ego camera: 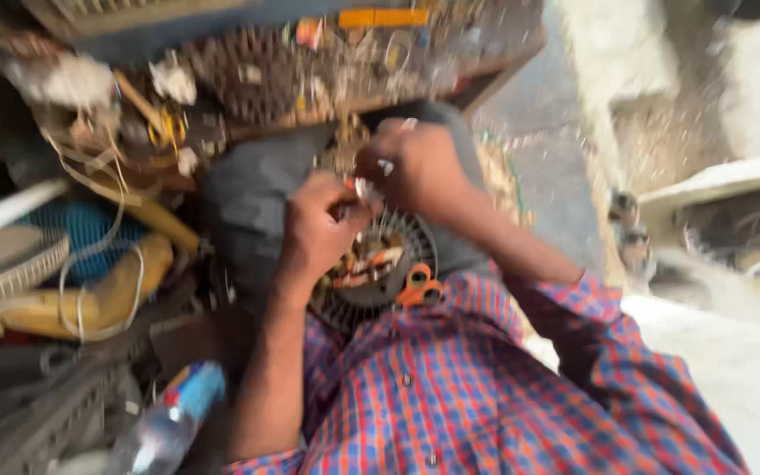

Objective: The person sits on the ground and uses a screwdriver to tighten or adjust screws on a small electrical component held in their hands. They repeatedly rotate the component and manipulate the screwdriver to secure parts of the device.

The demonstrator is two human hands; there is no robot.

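Note:
The picture is motion-blurred. My left hand (317, 230) and my right hand (411, 167) meet over a round black slotted part (406, 255) resting on my lap. Between the fingertips of both hands is a small silvery piece (364, 189); which hand grips it I cannot tell for sure. A ring shows on my right hand. Orange-handled scissors (417, 287) lie on the round part's near edge, beside reddish wires (369, 264). My sleeves are a red and blue check.
A cluttered workbench (327, 97) with wires and small parts runs along the top. Left are a white mesh guard (10, 277), yellow pieces (112, 295) and a plastic bottle (169, 422). Pale ground lies right.

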